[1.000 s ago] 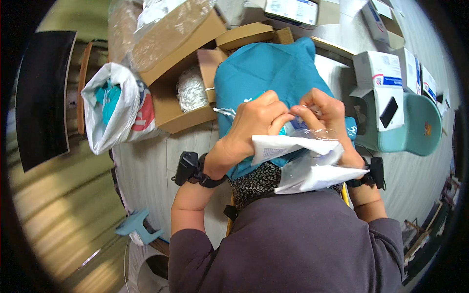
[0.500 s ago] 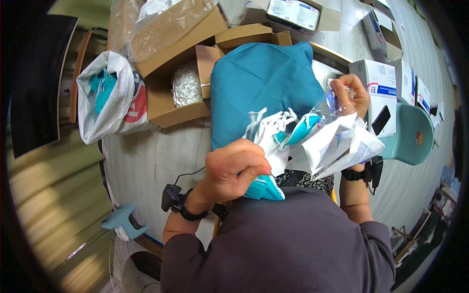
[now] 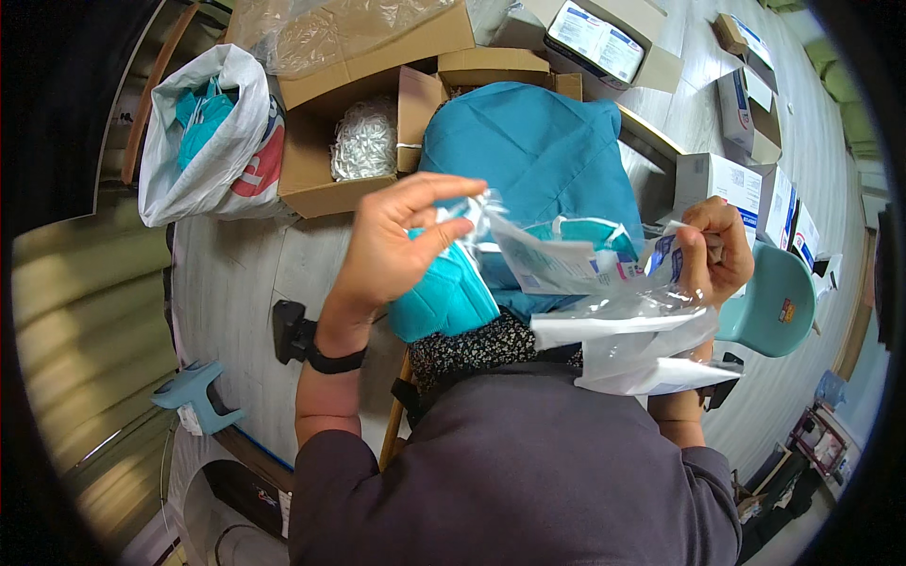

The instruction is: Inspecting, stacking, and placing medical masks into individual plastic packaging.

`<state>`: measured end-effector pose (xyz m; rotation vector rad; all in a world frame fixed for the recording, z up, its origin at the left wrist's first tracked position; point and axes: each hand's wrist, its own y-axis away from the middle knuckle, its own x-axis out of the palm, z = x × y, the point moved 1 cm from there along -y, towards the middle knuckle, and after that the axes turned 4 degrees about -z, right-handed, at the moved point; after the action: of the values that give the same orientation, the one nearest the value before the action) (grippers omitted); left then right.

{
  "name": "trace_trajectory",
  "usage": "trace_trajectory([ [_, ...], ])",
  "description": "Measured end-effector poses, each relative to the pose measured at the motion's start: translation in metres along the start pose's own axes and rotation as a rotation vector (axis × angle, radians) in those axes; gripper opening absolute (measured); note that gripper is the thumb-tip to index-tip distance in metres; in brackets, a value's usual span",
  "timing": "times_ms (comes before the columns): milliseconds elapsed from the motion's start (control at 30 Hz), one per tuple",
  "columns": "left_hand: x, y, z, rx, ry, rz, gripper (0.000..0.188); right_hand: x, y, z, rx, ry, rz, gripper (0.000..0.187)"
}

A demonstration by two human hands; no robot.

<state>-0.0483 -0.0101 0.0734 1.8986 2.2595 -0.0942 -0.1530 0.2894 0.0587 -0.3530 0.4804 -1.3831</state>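
Note:
My left hand (image 3: 401, 241) pinches the bunched white straps of teal face masks (image 3: 444, 297), which hang below it and overlap. In my right hand (image 3: 717, 250) is a bunch of clear and white printed plastic bags (image 3: 628, 344), gripped at the top and fanning out toward the left. Another teal mask with a white edge (image 3: 595, 232) shows behind the bags, between the two hands; what supports it is hidden. Under both hands lies a blue-teal cloth (image 3: 519, 151) spread in front of me.
A cardboard box (image 3: 311, 189) holds a heap of white straps (image 3: 365, 141). Left of it stands a white sack (image 3: 212, 179) with teal masks inside. White printed boxes (image 3: 727, 184) and a green plastic stool (image 3: 774, 307) are on the right. An open carton (image 3: 599, 42) sits at the far side.
My left hand has moved left and up, lifting the teal masks into fuller view. My right hand has moved right and lower with the bags. The whole view has shifted slightly.

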Motion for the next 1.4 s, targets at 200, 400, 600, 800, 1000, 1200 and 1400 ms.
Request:
trace_trajectory([
  [200,-0.002,-0.017,-0.041,0.243,-0.348,0.146,0.024,0.022,-0.011,0.014,-0.252,0.174,0.236,0.03],
  [400,0.026,-0.043,-0.033,0.386,-0.784,0.39,0.019,0.039,-0.017,0.025,-0.314,0.216,0.341,0.03],
  [600,0.042,-0.032,-0.01,0.517,-0.609,0.274,0.014,0.036,-0.016,0.008,-0.289,0.238,0.281,0.028],
  [800,-0.001,-0.018,-0.038,0.244,-0.072,-0.092,0.009,0.009,-0.008,-0.042,-0.146,0.374,0.158,0.018],
  [1000,-0.059,0.001,-0.075,0.191,0.093,-0.404,0.013,-0.036,-0.004,-0.07,0.124,0.4,0.015,0.013],
  [1200,-0.008,-0.064,-0.028,-0.002,-0.283,0.214,0.033,-0.05,-0.027,-0.052,0.43,0.268,-0.226,0.014],
  [1400,0.134,-0.093,0.129,0.228,-0.82,0.127,0.051,-0.012,-0.021,-0.059,-0.312,1.163,0.258,0.024],
])
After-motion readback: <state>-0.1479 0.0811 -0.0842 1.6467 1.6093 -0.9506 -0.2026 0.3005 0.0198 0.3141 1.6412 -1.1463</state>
